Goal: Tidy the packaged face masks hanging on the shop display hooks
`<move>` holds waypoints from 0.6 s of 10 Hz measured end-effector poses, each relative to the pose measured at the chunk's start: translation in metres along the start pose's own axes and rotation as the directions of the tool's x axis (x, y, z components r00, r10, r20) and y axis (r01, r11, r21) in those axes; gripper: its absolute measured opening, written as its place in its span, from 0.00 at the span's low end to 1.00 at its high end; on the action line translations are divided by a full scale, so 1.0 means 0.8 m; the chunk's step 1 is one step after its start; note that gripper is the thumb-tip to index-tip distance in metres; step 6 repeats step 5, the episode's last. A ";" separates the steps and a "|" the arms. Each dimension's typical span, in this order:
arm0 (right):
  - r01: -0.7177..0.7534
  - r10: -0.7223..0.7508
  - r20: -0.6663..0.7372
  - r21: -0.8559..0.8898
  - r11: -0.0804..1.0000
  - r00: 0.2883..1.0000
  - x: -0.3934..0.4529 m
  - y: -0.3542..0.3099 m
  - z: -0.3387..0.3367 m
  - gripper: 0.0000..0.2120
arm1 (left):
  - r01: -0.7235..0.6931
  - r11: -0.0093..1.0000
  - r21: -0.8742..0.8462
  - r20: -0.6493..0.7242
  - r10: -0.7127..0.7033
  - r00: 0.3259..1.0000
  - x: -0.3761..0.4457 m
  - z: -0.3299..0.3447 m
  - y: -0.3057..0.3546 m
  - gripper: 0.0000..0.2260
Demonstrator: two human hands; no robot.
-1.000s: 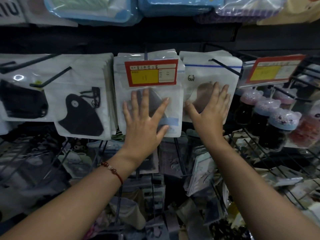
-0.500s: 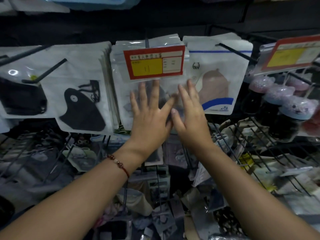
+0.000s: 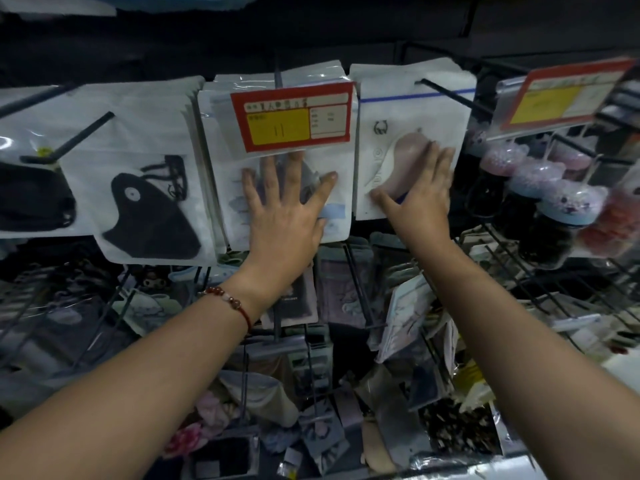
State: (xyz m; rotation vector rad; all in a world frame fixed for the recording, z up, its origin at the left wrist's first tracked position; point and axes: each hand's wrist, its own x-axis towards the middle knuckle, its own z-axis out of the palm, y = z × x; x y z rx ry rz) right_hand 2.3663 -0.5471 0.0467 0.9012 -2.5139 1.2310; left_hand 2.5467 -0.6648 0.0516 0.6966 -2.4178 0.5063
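Left to right on the hooks: two glossy white flat packs showing black masks [image 3: 152, 216], then a stack of clear-fronted mask packs [image 3: 221, 174] under a red-and-yellow price tag [image 3: 294, 117], then a matte white pack stack with a pinkish mask [image 3: 408, 133], edges of the two stacks nearly touching. Left hand [image 3: 284, 216], beaded bracelet [image 3: 228, 299] at the wrist, lies flat on the middle stack, fingers straight and spread, gripping nothing. Right hand [image 3: 420, 192] presses flat on the pink-mask stack, fingers straight; domed jars [image 3: 533, 188] crowd the wire rack just right.
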 end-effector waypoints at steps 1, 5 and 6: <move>0.012 -0.012 0.011 -0.052 0.999 1.000 0.002 0.005 -0.004 0.54 | -0.006 1.000 0.004 0.020 0.006 1.000 -0.001 -0.003 0.001 0.32; 0.176 -0.094 0.254 -0.323 0.930 0.963 -0.051 -0.024 -0.065 0.40 | -0.012 0.996 -0.091 0.212 0.032 0.977 -0.053 -0.052 -0.011 0.32; 0.176 -0.094 0.254 -0.323 0.930 0.963 -0.051 -0.024 -0.065 0.40 | -0.012 0.996 -0.091 0.212 0.032 0.977 -0.053 -0.052 -0.011 0.32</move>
